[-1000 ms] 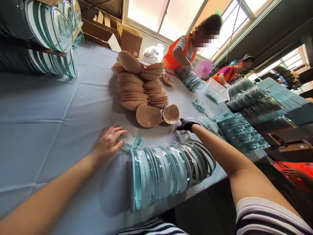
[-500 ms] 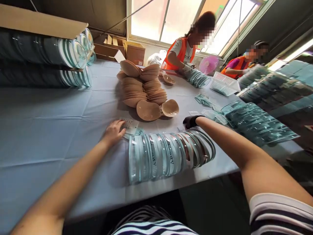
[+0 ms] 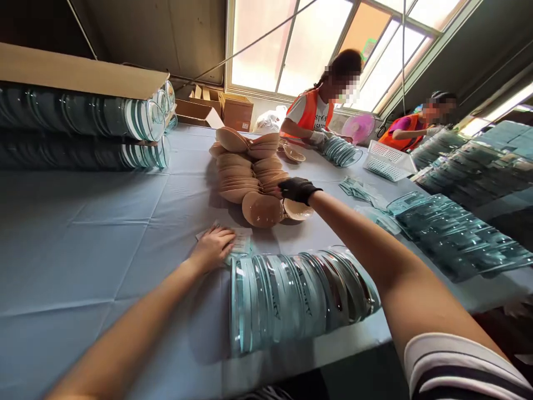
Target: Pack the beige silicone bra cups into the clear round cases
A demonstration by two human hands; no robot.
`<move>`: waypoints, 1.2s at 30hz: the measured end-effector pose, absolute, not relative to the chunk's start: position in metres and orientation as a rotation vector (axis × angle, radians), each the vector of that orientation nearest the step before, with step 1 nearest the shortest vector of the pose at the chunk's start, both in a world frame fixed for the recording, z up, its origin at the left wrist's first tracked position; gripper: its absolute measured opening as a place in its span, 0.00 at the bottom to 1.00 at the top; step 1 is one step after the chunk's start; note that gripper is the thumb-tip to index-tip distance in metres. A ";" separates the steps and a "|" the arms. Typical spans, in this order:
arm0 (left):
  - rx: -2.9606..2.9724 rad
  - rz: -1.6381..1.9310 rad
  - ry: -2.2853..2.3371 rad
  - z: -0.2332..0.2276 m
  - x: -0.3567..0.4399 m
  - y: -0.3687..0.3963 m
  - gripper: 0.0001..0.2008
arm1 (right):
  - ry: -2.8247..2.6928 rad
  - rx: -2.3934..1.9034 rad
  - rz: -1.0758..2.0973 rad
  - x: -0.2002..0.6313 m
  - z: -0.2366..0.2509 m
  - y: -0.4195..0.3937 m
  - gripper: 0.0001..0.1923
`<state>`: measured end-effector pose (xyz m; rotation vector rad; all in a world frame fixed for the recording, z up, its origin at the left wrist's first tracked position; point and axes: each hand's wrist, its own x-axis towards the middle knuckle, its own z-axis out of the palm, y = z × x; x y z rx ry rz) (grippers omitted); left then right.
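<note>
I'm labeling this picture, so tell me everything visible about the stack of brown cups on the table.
The stack of brown cups lies on the table in two side-by-side columns, its shallow, smooth, soft-looking cups nested closely. At the near end, a pair shows shiny faces, the right one partly hidden by the gloved right hand. The hand's fingers appear to touch the right column.

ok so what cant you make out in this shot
All in the head view:
Whether the gloved right hand grips one of the beige cups: the hand itself hides the contact.
Print on the packets: too small, and partly under the left hand.
Far end of the stacked clear cases: cut off by the left edge.
Inside of the open cardboard box: hidden by its walls.
</note>
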<state>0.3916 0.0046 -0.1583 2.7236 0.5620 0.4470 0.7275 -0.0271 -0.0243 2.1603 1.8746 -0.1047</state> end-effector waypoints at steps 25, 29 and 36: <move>2.322 0.590 0.882 -0.134 0.441 0.041 0.29 | 1.834 2.043 0.160 0.779 -0.072 -0.045 0.29; 2.290 0.470 1.022 -0.118 0.495 0.055 0.32 | 1.876 2.032 0.152 0.775 -0.067 -0.045 0.26; 2.370 0.554 1.146 -0.121 0.509 0.032 0.27 | 2.006 2.043 -0.042 0.758 -0.060 -0.058 0.20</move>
